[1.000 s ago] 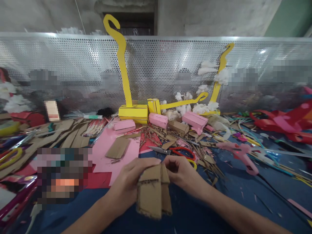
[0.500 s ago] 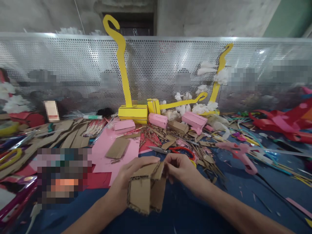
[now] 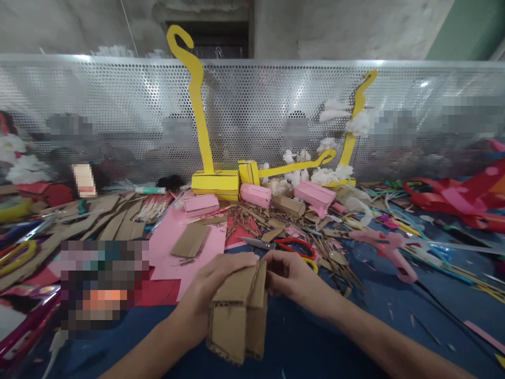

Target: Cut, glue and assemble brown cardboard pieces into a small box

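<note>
A small brown cardboard box (image 3: 232, 326) with rough corrugated edges is held low in the middle of the view. My left hand (image 3: 211, 281) is wrapped round its left side and top. At the upper right edge of the box, my right hand (image 3: 286, 273) has its fingers bent against a cardboard flap (image 3: 257, 287). Part of the box interior is in shadow. Just beyond my right hand lie scissors (image 3: 294, 246) with red handles.
Pink paper (image 3: 161, 258) with a cardboard piece (image 3: 191, 240) lies at left. A pink glue gun (image 3: 389, 247) rests at right. Behind are pink boxes (image 3: 201, 204), a yellow box (image 3: 215, 184), cardboard scraps (image 3: 339, 263) and a perforated metal panel (image 3: 244, 116).
The cardboard box has tilted and its lower end sits slightly lower. The flap at its upper right has swung down toward me, with my right hand still at its edge.
</note>
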`<control>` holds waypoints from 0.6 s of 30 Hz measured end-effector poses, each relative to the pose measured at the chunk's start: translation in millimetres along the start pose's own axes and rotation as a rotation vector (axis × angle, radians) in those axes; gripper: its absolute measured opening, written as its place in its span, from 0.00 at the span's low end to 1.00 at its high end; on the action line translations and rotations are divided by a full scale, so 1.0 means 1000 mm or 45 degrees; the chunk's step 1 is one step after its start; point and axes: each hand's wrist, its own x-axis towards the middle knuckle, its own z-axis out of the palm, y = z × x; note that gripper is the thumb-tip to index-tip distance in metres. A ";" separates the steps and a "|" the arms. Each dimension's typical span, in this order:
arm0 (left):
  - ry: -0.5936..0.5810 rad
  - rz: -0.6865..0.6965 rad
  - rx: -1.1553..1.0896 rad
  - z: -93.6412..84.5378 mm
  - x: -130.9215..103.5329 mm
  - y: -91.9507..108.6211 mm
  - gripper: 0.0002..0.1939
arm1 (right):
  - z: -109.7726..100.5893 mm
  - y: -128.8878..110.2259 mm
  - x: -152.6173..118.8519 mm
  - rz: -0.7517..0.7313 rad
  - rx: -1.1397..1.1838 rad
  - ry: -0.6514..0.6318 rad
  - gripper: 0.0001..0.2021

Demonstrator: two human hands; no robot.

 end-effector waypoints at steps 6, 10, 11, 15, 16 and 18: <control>-0.103 0.367 0.272 0.004 0.011 0.007 0.21 | 0.004 0.007 0.002 0.034 -0.181 0.065 0.10; -0.138 0.425 0.423 0.006 0.010 0.009 0.19 | 0.010 0.006 0.003 0.056 -0.220 0.203 0.10; -0.144 0.441 0.456 0.006 0.010 0.011 0.19 | 0.011 0.004 0.003 0.054 -0.223 0.229 0.09; -0.108 0.419 0.418 0.002 0.009 0.014 0.18 | 0.010 -0.001 0.003 0.039 -0.197 0.249 0.06; -0.076 0.359 0.352 0.001 0.009 0.013 0.18 | 0.009 -0.002 0.003 0.027 -0.183 0.252 0.06; -0.009 0.155 0.171 0.001 0.005 0.008 0.19 | 0.006 -0.002 0.004 0.001 -0.156 0.264 0.05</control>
